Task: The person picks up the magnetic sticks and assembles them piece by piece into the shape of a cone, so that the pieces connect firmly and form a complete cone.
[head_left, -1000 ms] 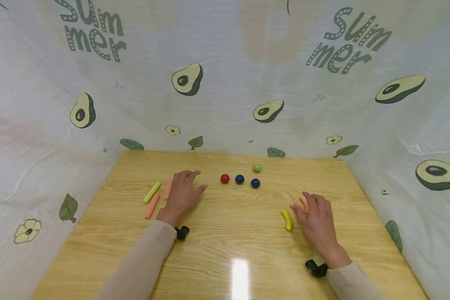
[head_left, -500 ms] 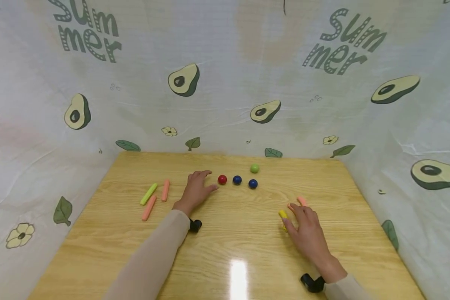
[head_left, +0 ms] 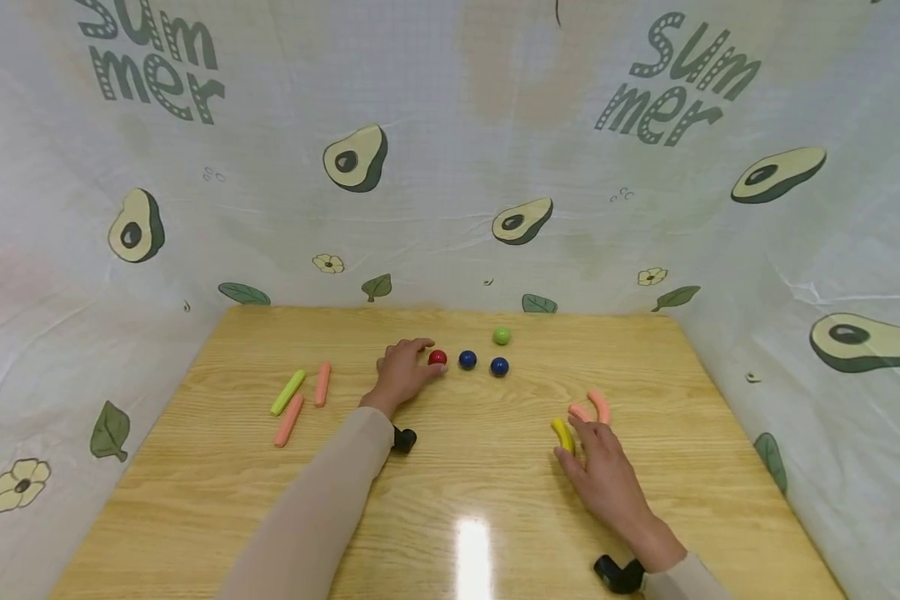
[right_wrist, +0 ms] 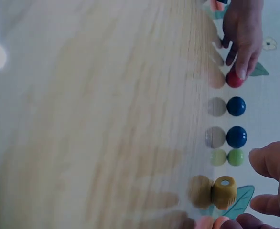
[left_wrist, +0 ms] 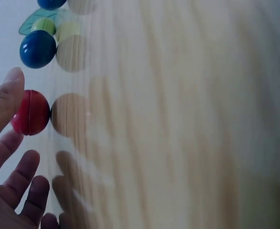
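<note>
My left hand (head_left: 405, 372) is around the red ball (head_left: 438, 357), thumb on the near side and fingers on the far side. In the left wrist view the thumb overlaps the edge of the ball (left_wrist: 31, 112), which still sits on the table; whether the fingers press it is unclear. Two blue balls (head_left: 467, 360) lie to its right, with a green ball (head_left: 502, 335) behind them. My right hand (head_left: 603, 475) hovers over a small yellow banana-shaped piece (head_left: 562, 433), thumb and fingers apart. Two curved orange pieces (head_left: 598, 406) lie just beyond its fingertips.
Two straight orange sticks (head_left: 322, 384) and a yellow-green stick (head_left: 288, 392) lie at the left of the wooden table (head_left: 390, 517). A white printed cloth (head_left: 435, 208) hangs behind and along both sides.
My left hand has moved right from beside the sticks to the red ball. My right hand has shifted left and nearer, from the orange pieces to the yellow piece.
</note>
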Demonstrator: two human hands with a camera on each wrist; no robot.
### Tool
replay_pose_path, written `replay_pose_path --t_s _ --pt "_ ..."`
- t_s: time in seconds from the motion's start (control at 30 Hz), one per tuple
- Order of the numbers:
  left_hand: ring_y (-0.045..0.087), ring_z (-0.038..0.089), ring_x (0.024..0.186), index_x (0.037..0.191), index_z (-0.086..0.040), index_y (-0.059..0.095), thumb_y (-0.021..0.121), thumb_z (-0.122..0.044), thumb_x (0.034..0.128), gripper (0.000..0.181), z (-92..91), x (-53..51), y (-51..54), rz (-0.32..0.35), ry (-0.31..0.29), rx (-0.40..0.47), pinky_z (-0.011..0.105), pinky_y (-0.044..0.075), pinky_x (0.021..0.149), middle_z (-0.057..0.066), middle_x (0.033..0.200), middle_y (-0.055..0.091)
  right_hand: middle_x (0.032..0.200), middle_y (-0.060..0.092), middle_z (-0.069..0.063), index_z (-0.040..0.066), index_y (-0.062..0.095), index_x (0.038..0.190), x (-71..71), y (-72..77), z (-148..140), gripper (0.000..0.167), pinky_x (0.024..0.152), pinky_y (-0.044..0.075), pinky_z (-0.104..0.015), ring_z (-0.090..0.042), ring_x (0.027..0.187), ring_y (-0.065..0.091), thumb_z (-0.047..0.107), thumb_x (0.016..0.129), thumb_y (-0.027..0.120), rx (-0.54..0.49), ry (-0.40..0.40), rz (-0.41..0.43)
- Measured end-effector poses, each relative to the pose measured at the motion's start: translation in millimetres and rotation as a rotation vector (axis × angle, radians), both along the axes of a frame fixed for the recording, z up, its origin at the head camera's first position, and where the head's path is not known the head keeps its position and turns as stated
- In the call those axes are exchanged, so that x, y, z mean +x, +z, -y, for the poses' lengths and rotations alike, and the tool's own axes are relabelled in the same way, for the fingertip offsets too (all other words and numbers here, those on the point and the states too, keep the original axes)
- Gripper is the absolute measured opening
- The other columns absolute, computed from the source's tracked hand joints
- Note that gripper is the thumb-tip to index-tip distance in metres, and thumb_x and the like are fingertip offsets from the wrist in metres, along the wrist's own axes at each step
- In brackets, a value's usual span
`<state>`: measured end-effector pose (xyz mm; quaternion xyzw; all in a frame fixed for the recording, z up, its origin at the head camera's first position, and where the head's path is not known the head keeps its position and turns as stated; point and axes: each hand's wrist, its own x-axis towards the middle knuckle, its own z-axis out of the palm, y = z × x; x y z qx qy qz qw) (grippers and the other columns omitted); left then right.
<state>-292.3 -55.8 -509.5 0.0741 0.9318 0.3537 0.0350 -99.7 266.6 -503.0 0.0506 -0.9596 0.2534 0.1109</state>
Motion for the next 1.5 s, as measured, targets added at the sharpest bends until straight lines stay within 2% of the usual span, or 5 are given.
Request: replay_pose_path --t_s 0.37,0.57,0.8,1.13,1.5 --pt "0.057 0.034 0.119 0.129 -0.018 0.070 0.077 -0.044 0.0967 0.042 2.3 0.3 -2.6 -0.026 0.010 -0.002 0.055 0.033 0.100 0.007 0.127 0.071 0.124 0.060 -0.021 -0.004 0.056 0.146 -5.2 -2.4 5 0.056 0.071 0.047 -0.037 -0.022 0.088 0.055 0.019 0.099 0.076 0.006 -0.006 0.035" --pt "0.059 0.034 0.123 0.128 -0.014 0.071 0.079 -0.037 0.0965 0.040 11.0 9.3 -0.3 -0.018 -0.030 0.007 0.057 0.034 0.105 0.009 0.126 0.069 0.122 0.060 -0.021 -0.005 0.058 0.143 -5.9 -3.7 6 0.052 0.073 0.049 -0.038 -0.023 0.089 0.058 0.018 0.099 0.076 0.019 0.000 0.053" --pt "0.061 0.027 0.105 0.129 -0.013 0.071 0.080 -0.031 0.0955 0.039 22.0 21.3 0.8 -0.013 -0.118 0.020 0.054 0.036 0.104 0.007 0.116 0.069 0.113 0.063 -0.017 -0.007 0.061 0.137 -6.7 -5.6 6 0.050 0.074 0.050 -0.039 -0.021 0.089 0.057 0.013 0.095 0.080 0.054 0.031 -0.008" --pt "0.055 0.020 0.094 0.132 -0.020 0.071 0.080 -0.026 0.0962 0.037 33.0 40.3 0.3 0.004 -0.192 0.008 0.048 0.037 0.096 0.001 0.109 0.067 0.110 0.069 -0.017 -0.006 0.066 0.126 -16.3 -7.1 8 0.037 0.080 0.057 -0.048 -0.029 0.096 0.068 0.010 0.095 0.079 0.029 0.032 -0.005" --pt "0.060 0.020 0.105 0.129 -0.021 0.073 0.081 -0.024 0.0951 0.035 37.4 51.6 0.0 -0.004 -0.191 0.042 0.053 0.035 0.104 0.001 0.120 0.070 0.095 0.073 -0.009 0.002 0.075 0.109 -35.4 -12.4 15 0.020 0.075 0.054 -0.042 -0.021 0.085 0.066 0.011 0.093 0.081 -0.009 0.017 -0.017"
